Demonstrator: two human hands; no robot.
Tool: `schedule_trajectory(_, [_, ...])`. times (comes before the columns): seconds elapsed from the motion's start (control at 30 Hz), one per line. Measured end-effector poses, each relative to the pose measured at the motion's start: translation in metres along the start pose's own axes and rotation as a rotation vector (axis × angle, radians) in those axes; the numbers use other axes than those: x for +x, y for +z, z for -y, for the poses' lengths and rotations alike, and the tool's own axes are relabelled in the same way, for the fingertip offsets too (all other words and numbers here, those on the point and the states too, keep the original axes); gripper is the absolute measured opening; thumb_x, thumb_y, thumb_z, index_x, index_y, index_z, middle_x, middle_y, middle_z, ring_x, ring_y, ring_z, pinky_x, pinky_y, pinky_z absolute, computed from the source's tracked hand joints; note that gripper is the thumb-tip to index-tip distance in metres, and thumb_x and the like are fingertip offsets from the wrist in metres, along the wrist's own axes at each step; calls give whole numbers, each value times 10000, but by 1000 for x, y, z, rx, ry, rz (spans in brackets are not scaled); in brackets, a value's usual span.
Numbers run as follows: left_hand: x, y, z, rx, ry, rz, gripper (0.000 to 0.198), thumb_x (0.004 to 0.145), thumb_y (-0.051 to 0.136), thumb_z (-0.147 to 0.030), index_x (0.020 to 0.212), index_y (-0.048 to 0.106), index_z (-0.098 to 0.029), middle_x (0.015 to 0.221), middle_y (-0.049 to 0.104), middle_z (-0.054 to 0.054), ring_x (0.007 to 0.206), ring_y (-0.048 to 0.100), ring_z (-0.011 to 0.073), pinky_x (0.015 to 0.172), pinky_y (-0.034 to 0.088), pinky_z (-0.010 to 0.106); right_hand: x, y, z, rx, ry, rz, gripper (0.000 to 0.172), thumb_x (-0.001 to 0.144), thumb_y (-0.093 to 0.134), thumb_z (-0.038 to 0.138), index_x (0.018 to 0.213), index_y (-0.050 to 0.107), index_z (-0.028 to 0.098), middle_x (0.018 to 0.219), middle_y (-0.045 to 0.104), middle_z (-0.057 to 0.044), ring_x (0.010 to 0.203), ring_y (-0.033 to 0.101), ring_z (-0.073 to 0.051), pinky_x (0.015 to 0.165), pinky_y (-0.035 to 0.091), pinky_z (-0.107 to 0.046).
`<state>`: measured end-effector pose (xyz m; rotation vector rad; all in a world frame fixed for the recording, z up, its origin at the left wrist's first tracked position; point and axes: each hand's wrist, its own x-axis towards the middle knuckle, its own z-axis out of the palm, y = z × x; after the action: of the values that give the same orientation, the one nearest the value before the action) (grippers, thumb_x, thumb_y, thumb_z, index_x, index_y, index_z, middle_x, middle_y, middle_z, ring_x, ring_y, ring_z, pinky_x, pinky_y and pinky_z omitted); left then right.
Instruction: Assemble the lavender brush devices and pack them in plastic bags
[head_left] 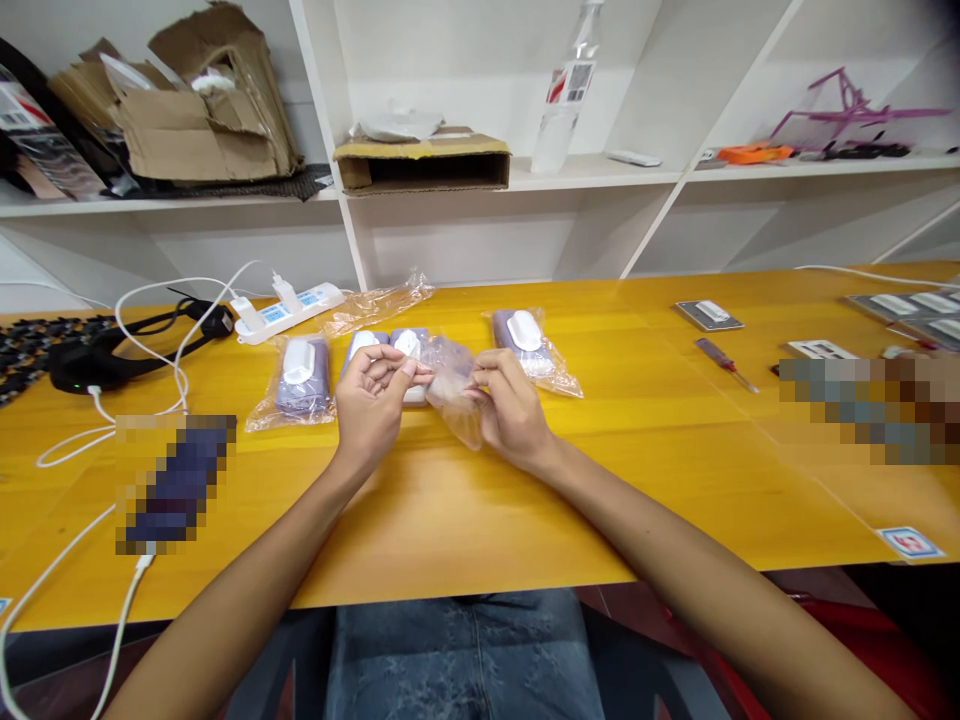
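Both hands are raised over the middle of the yellow table. Between them hangs a crumpled clear plastic bag (452, 385). My left hand (371, 400) pinches the bag's left edge between thumb and fingers. On the bag's right side, my right hand (511, 405) grips the plastic with curled fingers. Behind my left hand stand two purple and white packs (409, 343), partly hidden by the fingers and bag. A bagged purple pack with a white lid (303, 375) lies to the left, and another bagged pack (523, 335) to the right.
A power strip (292, 312) with white cables, loose clear plastic (382, 302), a black headset (90, 360) and a blurred phone (180, 480) lie left. Right are a screwdriver (726, 363) and a small grey plate (709, 315). White shelves (457, 235) stand behind.
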<state>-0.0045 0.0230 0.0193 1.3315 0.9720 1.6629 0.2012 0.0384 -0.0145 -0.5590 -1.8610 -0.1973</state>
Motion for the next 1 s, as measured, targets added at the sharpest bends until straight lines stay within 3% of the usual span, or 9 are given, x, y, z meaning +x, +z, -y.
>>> schedule_trajectory(0.13, [4,-3,2,11,13,-43,404,861,936,-417,1013,619,-218,914,797,33,835,839,200,821,690,325,7,-9,2,160,150,-94,141,1104,556,130,1028,590,245,974,611,-65,918,629,-237,823,539,-399])
schedule_trajectory(0.27, [5,-3,-2,10,20,8,389,863,918,-417,1020,618,-224,900,784,25,835,826,196,843,689,339,13,-18,4,296,288,-185,128,1117,593,182,1012,621,250,973,624,-47,941,638,-226,872,526,-402])
schedule_trajectory(0.4, [4,0,-7,1,-15,56,496,723,998,-321,1070,657,-224,927,807,21,935,827,199,876,673,311,16,-23,6,414,390,-226,108,1103,654,248,996,644,251,988,643,-46,923,647,-218,860,537,-392])
schedule_trajectory(0.53, [6,0,-8,-1,-46,33,488,631,1050,-330,943,700,-197,806,801,12,766,792,174,704,642,262,19,-25,5,479,439,-213,157,1091,696,344,973,653,250,971,650,-45,916,653,-218,846,545,-385])
schedule_trajectory(0.67, [7,-3,-10,9,-53,51,365,708,1013,-372,850,738,-179,799,826,45,664,760,155,661,635,267,20,-28,3,501,478,-203,194,1076,731,382,956,671,243,960,659,-43,894,650,-205,816,541,-368])
schedule_trajectory(0.8, [7,-4,-13,-2,-62,59,311,777,971,-376,894,769,-171,839,855,63,599,733,136,645,630,267,23,-33,6,462,566,-203,239,1046,785,422,929,680,242,912,692,-28,734,628,-163,648,518,-320])
schedule_trajectory(0.93, [4,-3,-15,-5,-59,65,292,808,951,-380,930,792,-168,880,869,60,570,734,129,646,631,266,27,-38,15,549,727,-178,309,1029,805,491,942,636,248,804,707,15,421,531,-88,379,367,-257])
schedule_trajectory(1.0, [3,-2,-16,4,-47,66,287,828,941,-391,949,804,-169,905,874,62,580,744,135,662,639,273,30,-40,19,603,747,-184,323,1021,820,490,943,615,253,699,671,48,386,574,-108,346,396,-246])
